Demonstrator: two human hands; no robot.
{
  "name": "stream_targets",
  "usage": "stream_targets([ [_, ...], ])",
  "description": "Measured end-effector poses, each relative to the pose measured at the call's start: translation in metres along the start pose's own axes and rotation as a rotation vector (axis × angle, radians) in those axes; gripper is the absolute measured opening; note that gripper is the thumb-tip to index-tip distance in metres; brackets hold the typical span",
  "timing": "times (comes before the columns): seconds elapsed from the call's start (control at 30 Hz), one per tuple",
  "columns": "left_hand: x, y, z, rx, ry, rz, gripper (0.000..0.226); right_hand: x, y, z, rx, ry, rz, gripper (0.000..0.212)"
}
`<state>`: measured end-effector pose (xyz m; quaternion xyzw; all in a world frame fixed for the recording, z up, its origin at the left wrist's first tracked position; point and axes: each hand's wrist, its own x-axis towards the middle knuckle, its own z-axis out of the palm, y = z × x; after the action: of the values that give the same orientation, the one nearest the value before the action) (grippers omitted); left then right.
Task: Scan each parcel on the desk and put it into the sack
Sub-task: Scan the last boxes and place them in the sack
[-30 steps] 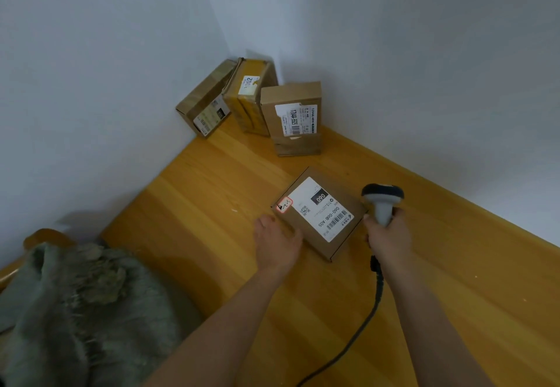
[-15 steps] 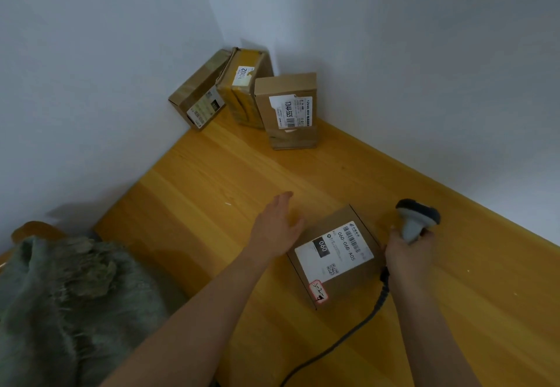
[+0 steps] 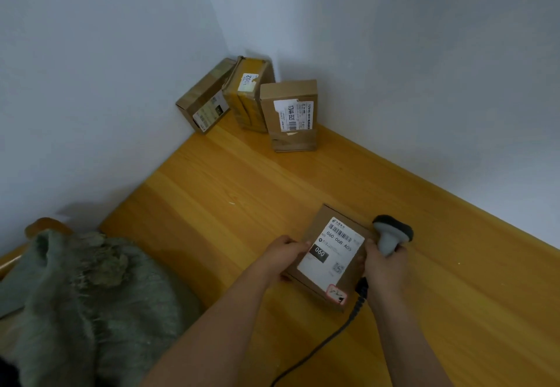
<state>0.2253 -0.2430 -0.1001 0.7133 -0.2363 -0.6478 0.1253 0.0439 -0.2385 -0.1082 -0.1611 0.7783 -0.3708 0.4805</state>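
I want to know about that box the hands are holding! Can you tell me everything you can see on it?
The cardboard parcel is a flat brown box lying on the wooden desk, turned at an angle. Its top carries a white shipping label with a barcode, "060 06B A05", a black patch reading "060" and a small square code. A little red-edged sticker sits at its near corner. The left hand grips its left edge; the right hand, holding the grey barcode scanner, touches its right edge.
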Motion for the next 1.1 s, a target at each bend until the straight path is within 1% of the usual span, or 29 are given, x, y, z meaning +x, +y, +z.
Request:
stream_targets([
  [0.1, -0.017, -0.009, -0.013, -0.122, -0.044, -0.05, 0.051, -0.014, -0.017, 0.008, -0.014, -0.056, -0.069, 0.034],
  [0.23, -0.043, -0.016, -0.045, -0.168, -0.062, -0.019, 0.07, -0.045, -0.042, 0.017, -0.007, -0.156, -0.146, 0.031],
  [0.3, -0.062, -0.016, -0.065, -0.151, -0.077, 0.016, 0.062, -0.065, -0.055, 0.022, 0.016, -0.221, -0.172, 0.028],
  [0.37, -0.083, -0.018, -0.083, -0.191, -0.041, 0.049, 0.052, -0.089, -0.068, 0.028, 0.027, -0.28, -0.195, 0.027],
  [0.47, -0.112, -0.023, -0.105, -0.274, 0.077, 0.094, 0.054, -0.13, -0.09, 0.034, -0.024, -0.352, -0.271, 0.024],
  [0.57, -0.139, -0.034, -0.117, -0.486, 0.188, 0.13, 0.051, -0.177, -0.11, 0.031, -0.091, -0.455, -0.314, 0.021],
  [0.67, -0.164, -0.048, -0.125, -0.676, 0.221, 0.178, 0.048, -0.225, -0.123, 0.019, -0.114, -0.597, -0.334, 0.017],
  [0.73, -0.179, -0.06, -0.127, -0.734, 0.225, 0.214, 0.049, -0.258, -0.127, 0.004, -0.16, -0.684, -0.382, 0.016],
  [0.8, -0.193, -0.071, -0.128, -0.751, 0.223, 0.243, 0.052, -0.289, -0.129, -0.016, -0.2, -0.745, -0.439, 0.02],
  [0.9, -0.209, -0.083, -0.123, -0.751, 0.214, 0.269, 0.058, -0.327, -0.133, -0.05, -0.224, -0.779, -0.522, 0.027],
  [1.1, -0.226, -0.09, -0.097, -0.767, 0.163, 0.293, 0.058, -0.369, -0.137, -0.105, -0.216, -0.698, -0.63, 0.034],
])
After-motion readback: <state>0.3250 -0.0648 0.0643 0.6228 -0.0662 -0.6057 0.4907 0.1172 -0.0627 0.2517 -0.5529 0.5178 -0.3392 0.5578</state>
